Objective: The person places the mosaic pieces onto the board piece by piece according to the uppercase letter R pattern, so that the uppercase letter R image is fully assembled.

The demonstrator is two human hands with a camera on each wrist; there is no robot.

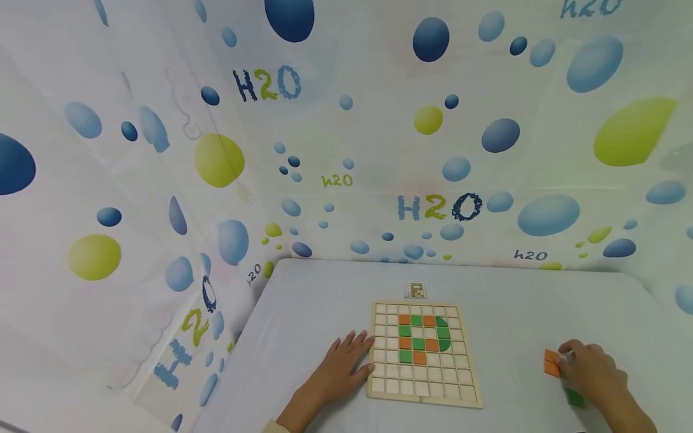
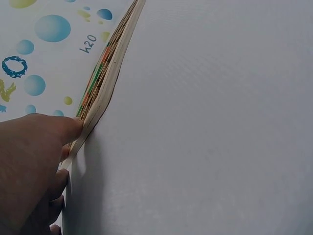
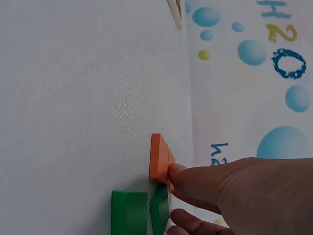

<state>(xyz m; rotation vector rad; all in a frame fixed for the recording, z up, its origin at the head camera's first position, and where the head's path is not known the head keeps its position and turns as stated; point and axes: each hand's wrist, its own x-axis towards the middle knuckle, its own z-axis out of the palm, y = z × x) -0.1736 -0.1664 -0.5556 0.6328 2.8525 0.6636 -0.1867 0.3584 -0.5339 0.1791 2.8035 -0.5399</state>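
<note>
A wooden grid board lies on the table with orange and green tiles forming a letter-like shape in its cells. My left hand rests flat at the board's left edge, fingers extended, fingertips touching the frame. In the left wrist view the thumb lies along the board's side. Off to the right, my right hand has curled fingers and pinches at an orange tile, one of two lying side by side. Green tiles sit beside them, partly under that hand in the head view.
A small pattern card showing a similar letter lies just beyond the board's far edge. The white table meets a patterned curtain at the back and left.
</note>
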